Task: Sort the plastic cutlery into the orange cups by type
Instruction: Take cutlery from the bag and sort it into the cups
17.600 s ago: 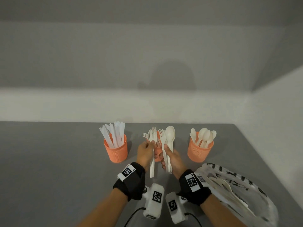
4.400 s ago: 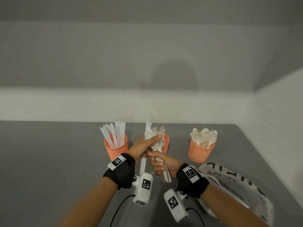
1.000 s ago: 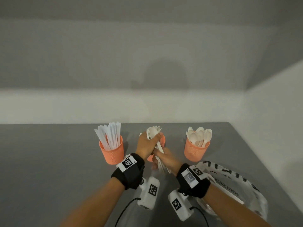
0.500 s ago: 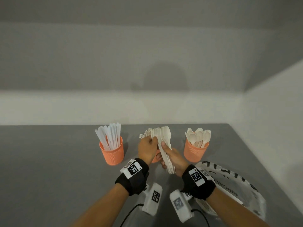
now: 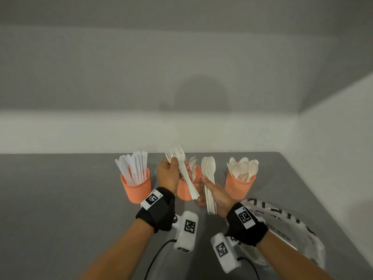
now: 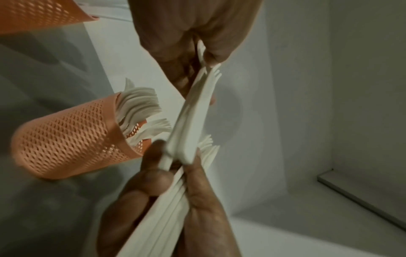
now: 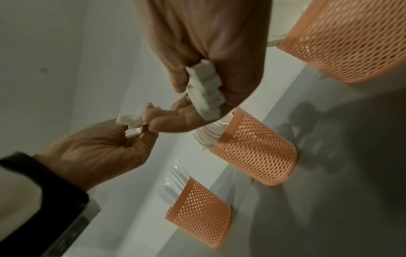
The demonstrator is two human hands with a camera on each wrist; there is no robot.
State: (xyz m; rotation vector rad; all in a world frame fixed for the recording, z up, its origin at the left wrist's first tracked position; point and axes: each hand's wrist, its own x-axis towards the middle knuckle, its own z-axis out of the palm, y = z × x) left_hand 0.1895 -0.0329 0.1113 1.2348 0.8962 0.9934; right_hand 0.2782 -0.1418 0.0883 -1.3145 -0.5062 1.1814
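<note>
My left hand (image 5: 169,173) pinches a bunch of white forks (image 5: 182,172) near their tines, handles slanting down towards my right fingers. In the left wrist view the fork bunch (image 6: 193,120) runs from my left hand (image 6: 197,40) down to my right hand (image 6: 180,200). My right hand (image 5: 214,194) grips a stack of white spoons (image 5: 209,174), bowls up. Three orange mesh cups stand in a row: the knife cup (image 5: 136,187) on the left, the fork cup (image 5: 185,191) in the middle behind my hands, the spoon cup (image 5: 240,185) on the right.
A crumpled white plastic bag (image 5: 282,229) with black lettering lies on the grey table (image 5: 60,199) at the lower right, next to my right forearm. White walls close off the back and the right side. Cables trail from the wrist cameras towards me.
Half a second ago both hands held one bunch together. Now my left hand has drawn the forks off to the left and up, leaving the spoons in my right hand.
</note>
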